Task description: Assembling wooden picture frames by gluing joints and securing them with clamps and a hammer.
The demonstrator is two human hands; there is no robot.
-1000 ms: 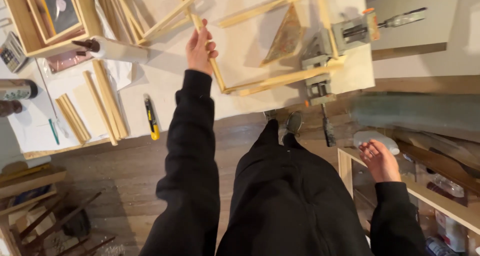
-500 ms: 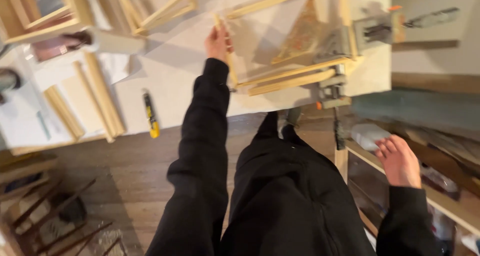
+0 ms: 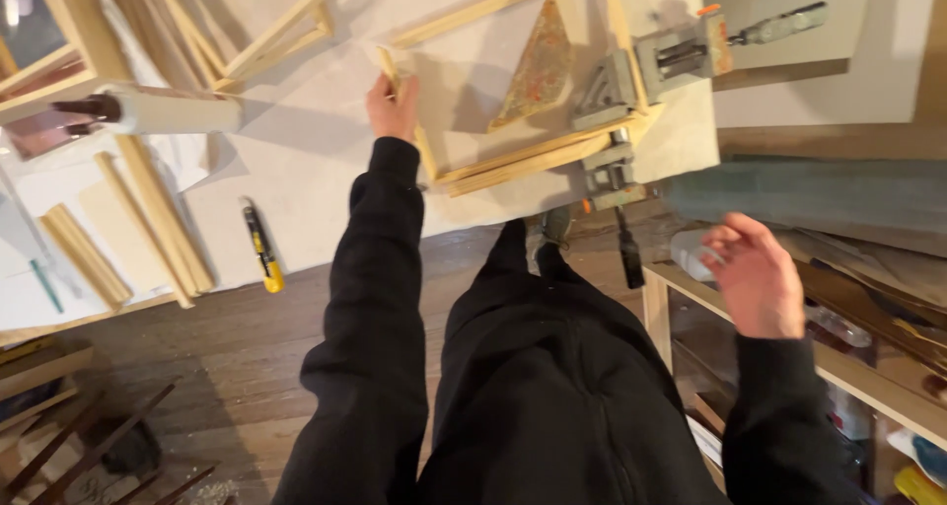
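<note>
My left hand [image 3: 393, 106] grips the left side bar of a pale wooden frame [image 3: 513, 160] that lies flat on the white worktable [image 3: 316, 170]. A grey metal corner clamp [image 3: 621, 96] holds the frame's right corner near the table edge. Inside the frame lies a triangular rust-coloured piece [image 3: 538, 66]. My right hand [image 3: 755, 273] hovers, fingers spread and holding nothing, over a wooden shelf unit [image 3: 838, 367] at the right. Black sleeves cover both my arms.
A yellow and black utility knife [image 3: 262, 249] lies on the table left of my arm. Loose wooden strips [image 3: 148, 219] and more frames [image 3: 266, 32] sit at the left and back. A white tube [image 3: 163, 110] lies at the left. Wooden floor [image 3: 227, 367] below.
The view has shifted so the table sits further right. My left hand stays on the frame's bar. My right hand has risen and opened wider over the shelf.
</note>
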